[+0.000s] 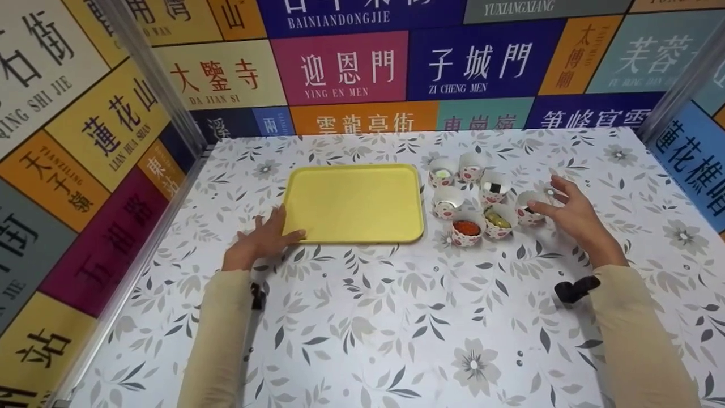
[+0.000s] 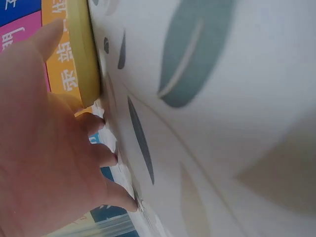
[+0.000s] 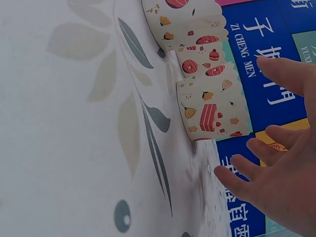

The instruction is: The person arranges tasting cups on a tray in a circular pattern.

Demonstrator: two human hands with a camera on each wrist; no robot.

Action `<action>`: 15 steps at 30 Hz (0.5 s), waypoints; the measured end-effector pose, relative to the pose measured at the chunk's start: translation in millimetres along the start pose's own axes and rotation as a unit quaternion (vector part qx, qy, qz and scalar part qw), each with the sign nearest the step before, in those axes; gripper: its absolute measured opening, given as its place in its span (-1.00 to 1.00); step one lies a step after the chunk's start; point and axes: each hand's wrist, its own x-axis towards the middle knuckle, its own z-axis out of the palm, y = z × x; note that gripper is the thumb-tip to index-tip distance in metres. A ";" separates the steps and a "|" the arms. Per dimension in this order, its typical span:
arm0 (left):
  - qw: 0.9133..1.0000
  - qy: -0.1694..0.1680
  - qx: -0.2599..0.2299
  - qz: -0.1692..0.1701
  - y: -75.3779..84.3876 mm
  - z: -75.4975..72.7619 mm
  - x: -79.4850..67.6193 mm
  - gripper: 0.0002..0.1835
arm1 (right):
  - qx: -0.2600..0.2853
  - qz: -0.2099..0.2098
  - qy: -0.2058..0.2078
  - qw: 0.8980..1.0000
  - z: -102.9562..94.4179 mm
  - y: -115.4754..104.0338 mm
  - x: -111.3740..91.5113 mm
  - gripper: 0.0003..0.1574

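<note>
A: What is the smooth yellow plastic tray [image 1: 354, 203] like?
B: Rectangular with rounded corners and a low raised rim, lying flat on the floral-printed tabletop [image 1: 396, 317] with nothing in it. The left hand [image 1: 263, 238] lies flat on the tabletop at the tray's seven o'clock corner, fingers straight, their tips touching the rim.

A: And the cups?
B: Seven small paper cups with scalloped rims and red food prints cluster just off the tray's three o'clock side. The cup of orange-red bits [image 1: 467, 231] sits at the cluster's six o'clock; beside it stands the cup holding something yellow-green [image 1: 499, 222]. The rightmost paper cup [image 1: 529, 207], at three o'clock, holds something dark that I cannot make out. The right hand [image 1: 572, 215] hovers just beyond it, fingers spread and relaxed, gripping nothing; whether a fingertip touches the cup I cannot tell.

A: What do the wrist cameras add?
B: The left wrist view shows the tray [image 2: 81, 54] edge-on, its thick rim by the left hand [image 2: 44, 148], fingertips pressed on the tabletop. The right wrist view shows the cups' pleated sides with cake and sushi drawings, the nearest cup [image 3: 210, 106] apart from the right hand's fingers [image 3: 247, 168]. Only the head view shows the contents.
</note>
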 end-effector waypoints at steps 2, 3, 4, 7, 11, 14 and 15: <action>1.000 0.000 0.001 0.000 -0.2 -1.3 -0.6 0.13 | -0.003 0.002 -0.004 1.000 1.3 0.7 0.1 0.40; 1.000 0.001 0.003 0.001 -0.4 -1.8 -0.9 0.13 | -0.004 0.002 -0.006 1.000 1.9 1.1 0.4 0.40; 1.000 0.001 0.005 0.002 -0.5 -1.9 -1.2 0.14 | -0.004 0.001 -0.009 1.000 2.5 1.5 0.7 0.40; 1.000 0.001 0.009 -0.001 -1.4 -1.8 -1.5 0.14 | -0.008 0.001 -0.016 1.000 4.1 3.1 1.8 0.40; 1.000 -0.001 0.008 -0.013 0.1 -0.2 -1.8 0.13 | -0.006 0.003 -0.022 1.000 4.5 5.3 3.4 0.40; 1.000 0.003 0.004 -0.024 3.3 1.1 -3.0 0.14 | -0.001 0.001 -0.025 1.000 3.8 5.3 4.6 0.41; 1.000 0.004 0.003 -0.027 4.2 1.5 -3.4 0.14 | -0.001 0.000 -0.027 1.000 3.7 5.1 5.0 0.42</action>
